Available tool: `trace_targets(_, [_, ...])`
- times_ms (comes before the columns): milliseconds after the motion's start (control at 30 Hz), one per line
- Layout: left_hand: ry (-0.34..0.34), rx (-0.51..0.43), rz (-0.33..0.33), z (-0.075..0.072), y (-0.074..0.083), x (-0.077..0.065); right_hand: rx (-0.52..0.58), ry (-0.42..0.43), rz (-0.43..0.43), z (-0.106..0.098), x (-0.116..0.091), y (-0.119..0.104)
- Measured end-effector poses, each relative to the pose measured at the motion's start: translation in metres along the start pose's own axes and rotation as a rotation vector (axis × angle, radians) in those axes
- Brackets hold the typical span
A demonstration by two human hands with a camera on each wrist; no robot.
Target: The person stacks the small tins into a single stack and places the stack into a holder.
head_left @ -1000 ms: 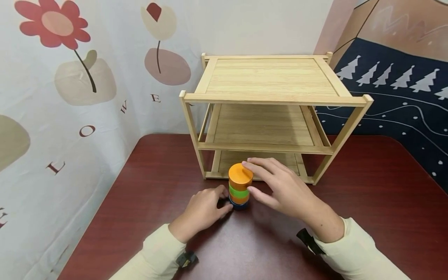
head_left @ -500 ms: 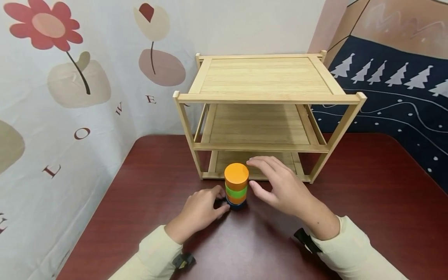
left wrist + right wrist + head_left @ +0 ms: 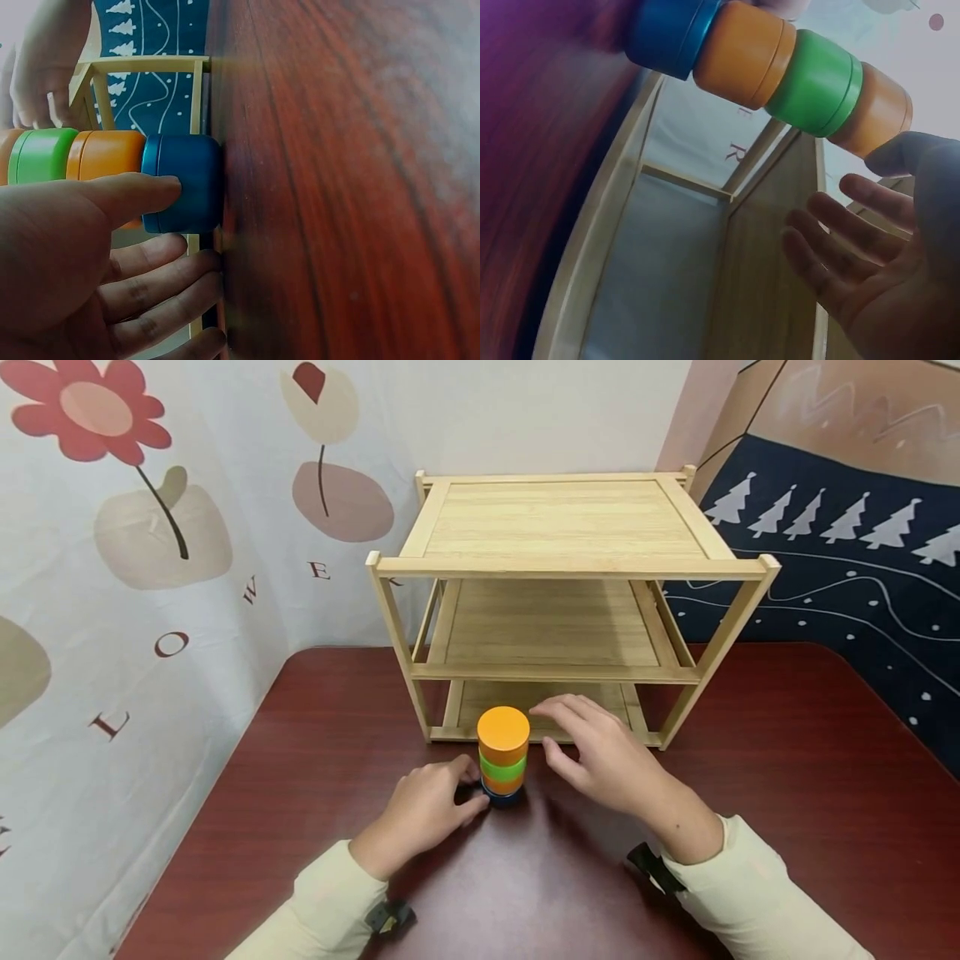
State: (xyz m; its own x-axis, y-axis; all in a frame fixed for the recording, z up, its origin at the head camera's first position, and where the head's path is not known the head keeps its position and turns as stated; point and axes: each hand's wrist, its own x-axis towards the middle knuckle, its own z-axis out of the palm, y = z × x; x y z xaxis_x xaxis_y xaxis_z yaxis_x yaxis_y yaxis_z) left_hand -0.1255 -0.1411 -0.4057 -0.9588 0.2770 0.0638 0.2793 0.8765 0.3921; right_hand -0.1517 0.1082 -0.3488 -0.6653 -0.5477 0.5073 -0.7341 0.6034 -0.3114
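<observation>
Small round canisters stand in an upright stack on the table: a blue canister (image 3: pixel 196 196) at the bottom, then an orange canister (image 3: pixel 742 56), a green canister (image 3: pixel 502 767) and another orange canister (image 3: pixel 503 732) on top. Low on the left side, my left hand (image 3: pixel 423 810) lies beside the blue canister. In the left wrist view its thumb crosses in front of that canister, possibly touching it, with relaxed fingers below. My right hand (image 3: pixel 611 756) hovers right of the stack's upper part, fingers spread and slightly bent, holding nothing; a gap shows in the head view.
A wooden shelf rack (image 3: pixel 555 568) with three tiers stands just behind the stack. The dark red table (image 3: pixel 315 727) spreads to both sides. Printed cloth (image 3: pixel 210 618) hangs along the left and back.
My right hand has drawn back from the top orange canister, a little to the right. The left hand stays by the blue canister. The head view has shifted slightly.
</observation>
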Motion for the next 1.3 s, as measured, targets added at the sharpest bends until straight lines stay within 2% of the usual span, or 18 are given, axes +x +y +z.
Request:
trace_targets(467, [0.008, 0.000, 0.005, -0.001, 0.001, 0.000, 0.066, -0.126, 0.120, 0.011, 0.000, 0.009])
trace_targets(867, [0.017, 0.004, 0.013, 0.000, 0.000, -0.001, 0.114, -0.191, 0.121, 0.021, 0.000, 0.013])
trace_targets(1133, [0.016, -0.005, 0.011, -0.001, 0.000, -0.001, 0.190, -0.188, 0.107, 0.025, 0.000, 0.011])
trace_targets(1300, [0.014, -0.004, 0.012, -0.001, 0.000, -0.001, 0.217, -0.218, 0.118, 0.030, -0.001, 0.011])
